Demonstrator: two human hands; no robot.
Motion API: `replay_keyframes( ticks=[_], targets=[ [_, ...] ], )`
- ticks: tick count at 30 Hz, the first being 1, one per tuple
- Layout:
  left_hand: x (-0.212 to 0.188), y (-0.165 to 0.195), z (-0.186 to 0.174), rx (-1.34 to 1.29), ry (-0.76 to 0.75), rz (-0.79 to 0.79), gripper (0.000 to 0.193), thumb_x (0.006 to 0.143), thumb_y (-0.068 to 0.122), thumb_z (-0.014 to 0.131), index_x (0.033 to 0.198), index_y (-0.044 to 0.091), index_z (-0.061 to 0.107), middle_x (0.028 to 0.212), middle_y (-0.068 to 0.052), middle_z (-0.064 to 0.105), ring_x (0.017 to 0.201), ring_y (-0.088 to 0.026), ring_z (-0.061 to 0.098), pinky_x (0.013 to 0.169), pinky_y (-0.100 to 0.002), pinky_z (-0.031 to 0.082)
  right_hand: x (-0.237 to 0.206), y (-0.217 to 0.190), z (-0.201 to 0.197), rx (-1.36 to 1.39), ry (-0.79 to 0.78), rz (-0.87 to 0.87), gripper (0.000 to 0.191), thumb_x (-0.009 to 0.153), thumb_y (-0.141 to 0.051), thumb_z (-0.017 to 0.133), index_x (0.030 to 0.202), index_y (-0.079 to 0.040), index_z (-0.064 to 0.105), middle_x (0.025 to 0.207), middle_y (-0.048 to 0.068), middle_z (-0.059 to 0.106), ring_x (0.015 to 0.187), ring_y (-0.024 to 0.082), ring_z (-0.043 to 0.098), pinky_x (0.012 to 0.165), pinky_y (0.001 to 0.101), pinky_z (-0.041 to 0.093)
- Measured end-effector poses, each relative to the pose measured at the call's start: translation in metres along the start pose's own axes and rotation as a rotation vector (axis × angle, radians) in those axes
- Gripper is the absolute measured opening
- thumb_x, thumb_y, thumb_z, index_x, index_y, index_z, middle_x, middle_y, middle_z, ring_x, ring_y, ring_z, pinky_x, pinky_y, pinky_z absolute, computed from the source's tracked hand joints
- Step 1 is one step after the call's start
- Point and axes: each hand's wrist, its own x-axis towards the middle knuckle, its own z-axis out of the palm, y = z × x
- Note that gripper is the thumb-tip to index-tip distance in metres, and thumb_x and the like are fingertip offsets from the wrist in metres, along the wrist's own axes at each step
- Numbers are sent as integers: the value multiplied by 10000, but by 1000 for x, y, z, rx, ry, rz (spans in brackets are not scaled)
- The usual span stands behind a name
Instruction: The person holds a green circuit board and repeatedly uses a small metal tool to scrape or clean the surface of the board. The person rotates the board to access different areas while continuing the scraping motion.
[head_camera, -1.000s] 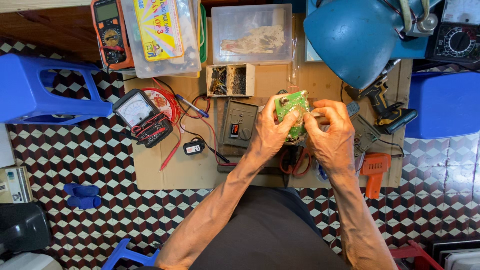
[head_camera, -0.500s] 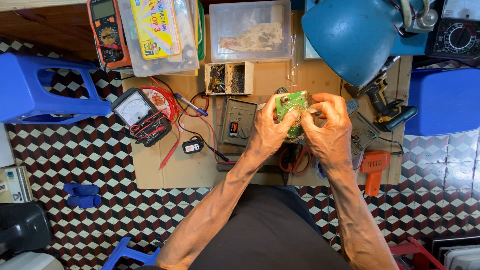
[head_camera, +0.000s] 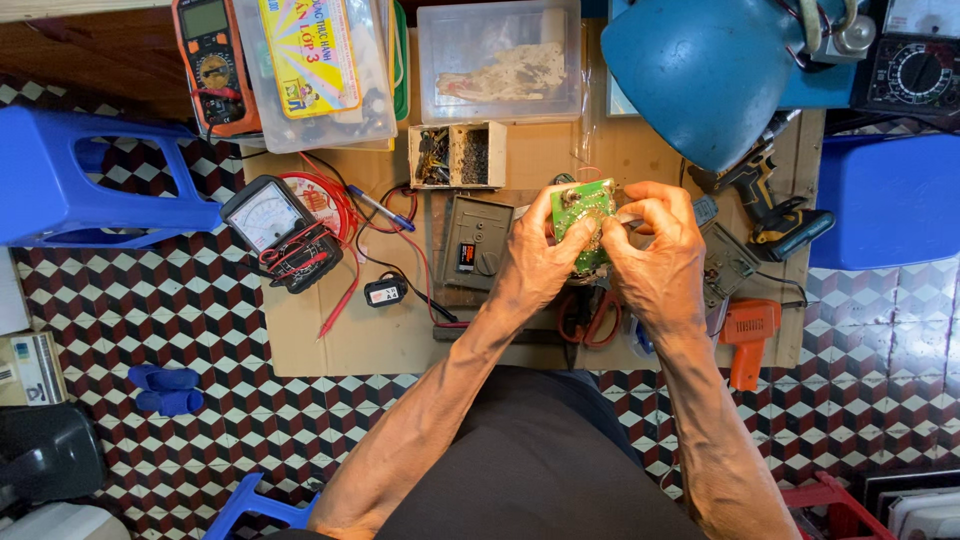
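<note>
Gripping a small green circuit board (head_camera: 583, 205) between left hand (head_camera: 535, 262) and right hand (head_camera: 655, 262), fingers curled around its edges, above a cardboard sheet (head_camera: 340, 335) on patterned tiles. Lying left: an analogue meter (head_camera: 268, 215) with red leads; farther away, a divided parts box (head_camera: 457, 155) and clear tubs (head_camera: 500, 60). Sitting right: an orange tool (head_camera: 748, 335), a cordless drill (head_camera: 775, 215), a blue lamp shade (head_camera: 705, 70).

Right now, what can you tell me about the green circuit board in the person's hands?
The circuit board is a small green rectangular piece with pale solder spots and small parts on the face that shows. It is held up above the cardboard-covered worktop, tilted toward the camera. The left hand grips its left edge and lower part; the right hand pinches its right side, fingers curled over it. Its lower half is hidden behind the hands. Something dark hangs below it, too hidden to identify.
</note>
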Motion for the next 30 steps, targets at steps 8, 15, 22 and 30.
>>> replay_keyframes(
  ticks=[8, 15, 22, 30],
  targets=[
    [-1, -3, -1, 10, 6, -31, 337, 970, 111, 668, 1287, 14, 604, 1039, -82, 751, 917, -113, 709, 781, -273, 608, -1, 1, 1, -18, -6, 17, 129, 907, -87, 729, 975, 10, 677, 1264, 123, 636, 937, 199, 691, 778, 320, 562],
    [-1, -4, 0, -33, 0, -24, 349, 974, 123, 665, 1300, 20, 596, 1061, -81, 740, 930, -119, 707, 788, -282, 610, 0, 4, 4, -26, 12, -3, 124, 907, -85, 728, 973, 8, 678, 1266, 130, 645, 979, 225, 692, 835, 338, 579],
    [0, -7, -2, -28, 33, -33, 360, 965, 125, 672, 1300, 20, 592, 1063, -80, 738, 938, -121, 709, 791, -283, 609, 1, 4, 5, -23, 1, -47, 123, 905, -86, 738, 959, 7, 677, 1257, 143, 635, 1037, 244, 682, 840, 342, 584],
    [4, -11, -5, -12, 40, -119, 405, 942, 159, 707, 1312, 27, 604, 1056, -84, 745, 931, -125, 705, 779, -283, 603, -3, 0, 6, 3, 11, -20, 121, 911, -83, 732, 972, 7, 679, 1266, 144, 640, 981, 224, 696, 813, 332, 584]
  ],
)
